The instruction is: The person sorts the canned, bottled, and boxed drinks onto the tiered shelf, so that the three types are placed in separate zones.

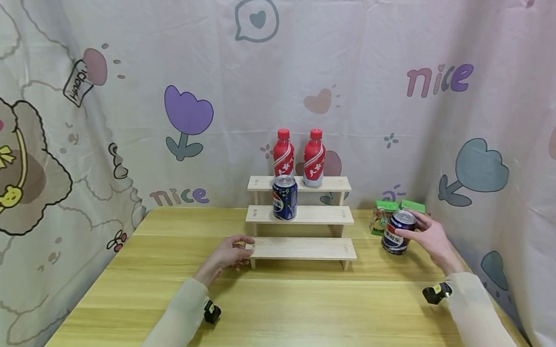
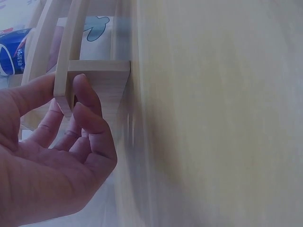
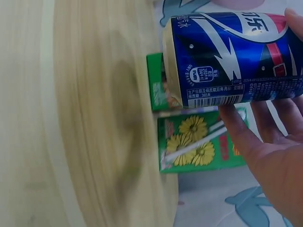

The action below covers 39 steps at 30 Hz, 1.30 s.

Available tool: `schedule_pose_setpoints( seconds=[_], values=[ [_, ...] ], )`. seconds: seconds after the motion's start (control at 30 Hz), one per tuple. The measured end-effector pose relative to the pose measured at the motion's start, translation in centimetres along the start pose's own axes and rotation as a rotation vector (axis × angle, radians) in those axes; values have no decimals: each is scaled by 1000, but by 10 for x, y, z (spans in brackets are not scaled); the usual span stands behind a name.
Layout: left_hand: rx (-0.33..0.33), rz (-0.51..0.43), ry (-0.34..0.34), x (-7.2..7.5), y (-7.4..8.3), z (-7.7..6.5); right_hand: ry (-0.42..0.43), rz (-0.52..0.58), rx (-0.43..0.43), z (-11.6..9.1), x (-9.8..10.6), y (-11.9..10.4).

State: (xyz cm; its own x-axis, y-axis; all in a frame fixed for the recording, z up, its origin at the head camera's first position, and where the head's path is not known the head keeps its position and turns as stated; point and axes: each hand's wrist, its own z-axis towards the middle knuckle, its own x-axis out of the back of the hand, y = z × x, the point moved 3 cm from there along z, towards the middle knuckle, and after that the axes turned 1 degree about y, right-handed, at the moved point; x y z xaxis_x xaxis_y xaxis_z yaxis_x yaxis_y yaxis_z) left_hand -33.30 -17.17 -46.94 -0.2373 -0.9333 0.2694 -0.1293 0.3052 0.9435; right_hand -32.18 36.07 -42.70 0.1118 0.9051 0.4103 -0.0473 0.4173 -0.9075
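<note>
The left hand (image 1: 227, 253) is pinching the bottom shelf (image 1: 301, 248) at its left end; the right hand (image 1: 431, 237) is holding a blue can (image 1: 394, 243), thumb and fingers (image 3: 238, 131) clamped round it, in front of two green boxes (image 3: 203, 146).

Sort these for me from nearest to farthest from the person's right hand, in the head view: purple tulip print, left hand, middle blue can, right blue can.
1. Right blue can: held by the right hand.
2. Middle blue can: leftward, on the middle step.
3. Left hand: farther left, holding the lowest step.
4. Purple tulip print: upper left, on the curtain.
</note>
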Motion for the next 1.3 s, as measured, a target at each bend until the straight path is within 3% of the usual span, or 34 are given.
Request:
schedule_pose_setpoints(
  seconds=[0.23,0.47,0.67,0.8,1.07,1.3],
  values=[
    [-7,1,2,-1,3,-3,44,42,59,-5,-6,-13],
    [-9,-2,1,-1,2,-2,65,266,130,-10,-17,-29],
    [-16,5,-1,-1,0,0,69,363,214,-14,-30,-48],
    [-13,1,5,-1,0,1,72,402,217,-16,-39,-58],
    [-13,3,1,-2,1,0,49,329,138,-18,-56,-72],
    [-7,-1,-2,-1,1,0,45,313,181,-14,-70,-78]
  ],
)
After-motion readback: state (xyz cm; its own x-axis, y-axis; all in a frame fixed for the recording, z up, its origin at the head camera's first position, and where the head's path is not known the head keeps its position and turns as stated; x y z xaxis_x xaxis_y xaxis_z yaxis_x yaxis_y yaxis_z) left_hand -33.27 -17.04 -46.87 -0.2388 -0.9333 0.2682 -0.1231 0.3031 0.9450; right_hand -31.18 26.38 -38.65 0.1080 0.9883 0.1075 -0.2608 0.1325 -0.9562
